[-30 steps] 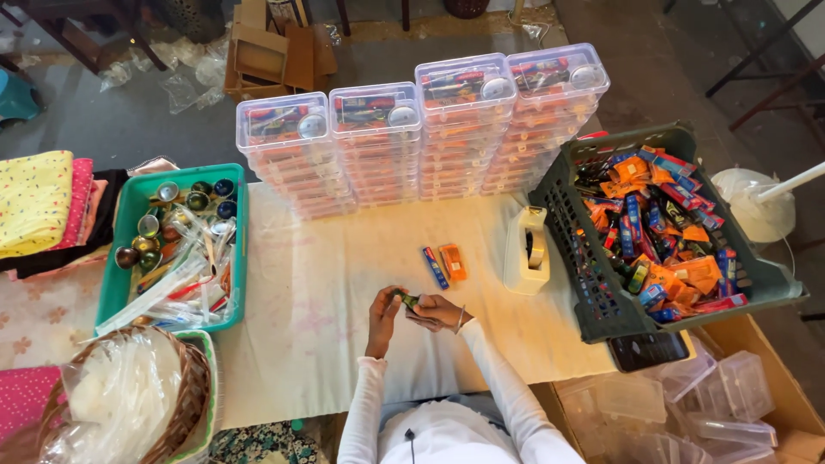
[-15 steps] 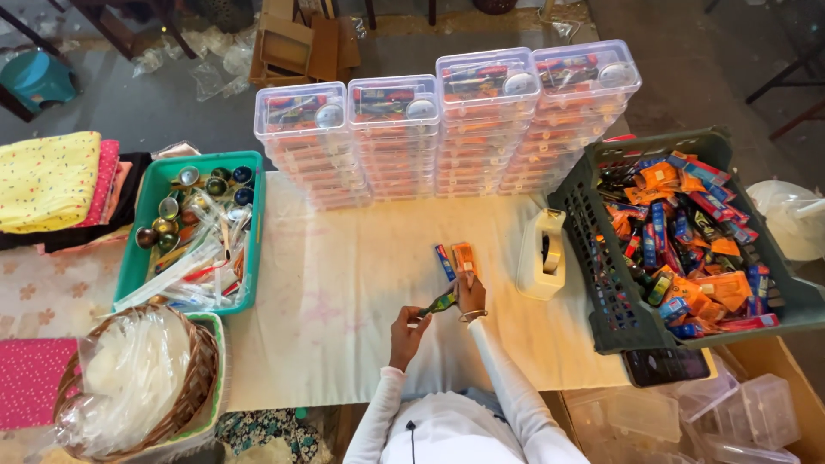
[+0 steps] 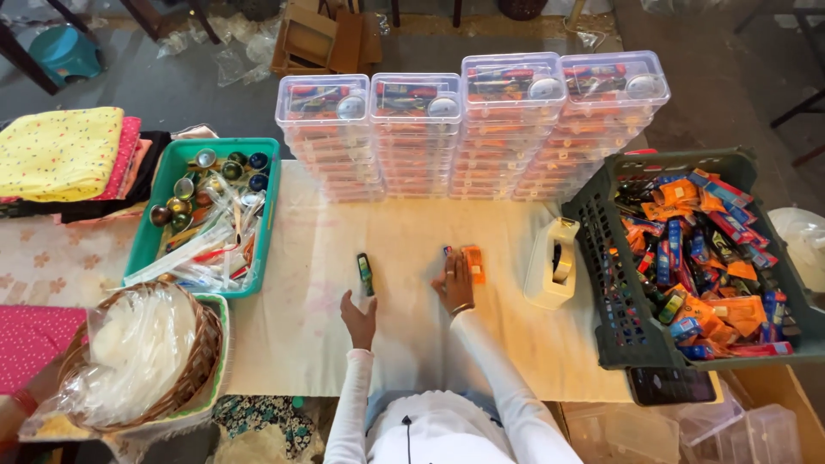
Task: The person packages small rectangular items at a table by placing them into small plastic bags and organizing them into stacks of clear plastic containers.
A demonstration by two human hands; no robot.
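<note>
A pale cloth covers the bench (image 3: 412, 361), and beyond both hands stand four stacks of clear lidded boxes (image 3: 468, 129) holding orange packets, well apart from the fingers. Out to the right of the right hand sits a dark green crate (image 3: 614, 309) heaped with orange, blue and red packets. Out to the left of the left hand is a teal tray (image 3: 150, 249) of round tins and long wrapped pieces, and nearer the person than that a wicker basket (image 3: 193, 361) lined with clear plastic. Folded yellow and pink cloths (image 3: 64, 150) lie beyond the basket, far left. A cream tape dispenser (image 3: 553, 271) stands between the right hand and the crate.

The right hand (image 3: 454, 288) lies flat, fingers spread narrowly, resting on a small blue packet (image 3: 447, 252) and touching the orange packet (image 3: 473, 264) just beside it. The left hand (image 3: 358, 316) is open, gripping nothing; a slim dark green packet (image 3: 365, 273) lies on the cloth at its fingertips.
</note>
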